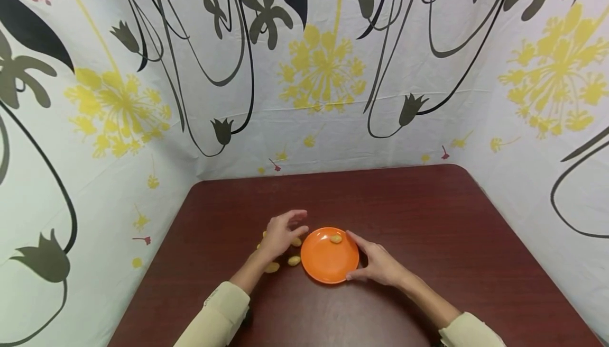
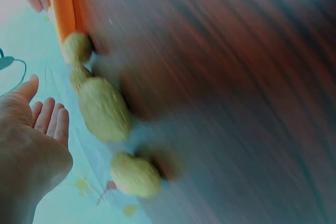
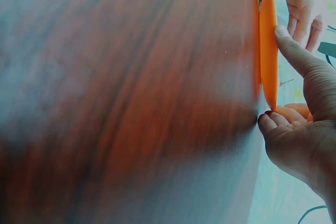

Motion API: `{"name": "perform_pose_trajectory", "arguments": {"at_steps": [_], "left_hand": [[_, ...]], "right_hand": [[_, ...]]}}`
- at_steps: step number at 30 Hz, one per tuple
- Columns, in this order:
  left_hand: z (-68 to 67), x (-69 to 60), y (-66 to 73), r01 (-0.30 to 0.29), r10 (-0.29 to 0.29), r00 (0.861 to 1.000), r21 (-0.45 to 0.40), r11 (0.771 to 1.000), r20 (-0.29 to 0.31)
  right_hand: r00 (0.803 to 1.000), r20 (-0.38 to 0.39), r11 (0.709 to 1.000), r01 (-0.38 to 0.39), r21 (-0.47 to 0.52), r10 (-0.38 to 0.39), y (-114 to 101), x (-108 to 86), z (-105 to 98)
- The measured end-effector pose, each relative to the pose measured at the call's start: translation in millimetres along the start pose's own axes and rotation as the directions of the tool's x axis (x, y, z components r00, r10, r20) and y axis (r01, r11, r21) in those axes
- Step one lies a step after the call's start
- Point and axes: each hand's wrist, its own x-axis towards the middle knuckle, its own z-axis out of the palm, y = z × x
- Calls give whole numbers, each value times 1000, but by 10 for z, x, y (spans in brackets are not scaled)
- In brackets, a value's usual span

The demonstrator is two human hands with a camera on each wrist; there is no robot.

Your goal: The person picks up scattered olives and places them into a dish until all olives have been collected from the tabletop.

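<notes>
Plate (image 1: pixel 328 260) is bright orange, sitting on the dark reddish surface (image 1: pixel 404 204), and the right hand (image 1: pixel 380 265) has a grip on its right edge, thumb on the near side and fingers on the far side. One yellowish lump (image 1: pixel 335 239) lies on it, up toward the far rim. Left hand (image 1: pixel 278 237) is just off the plate's left side, above a bunch of loose lumps (image 1: pixel 294 261), and that grip's relaxed with nothing in it, thumb apart from the fingers. Floral cloth (image 1: pixel 266 151) hangs behind everything, btw.
</notes>
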Motion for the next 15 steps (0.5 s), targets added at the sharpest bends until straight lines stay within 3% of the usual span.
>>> {"name": "perform_pose_trajectory", "arguments": {"at_steps": [9,15], "left_hand": [[-197,-126,-217,97,-97,995,-18,995,-12],[-237,-167,-293,113,-112,994,18,993,-15]], "right_hand": [[1000,-1,1000,12,4,-12,-10,-8,-11],[1000,-3,1000,1,6,-1,12,-8,3]]}}
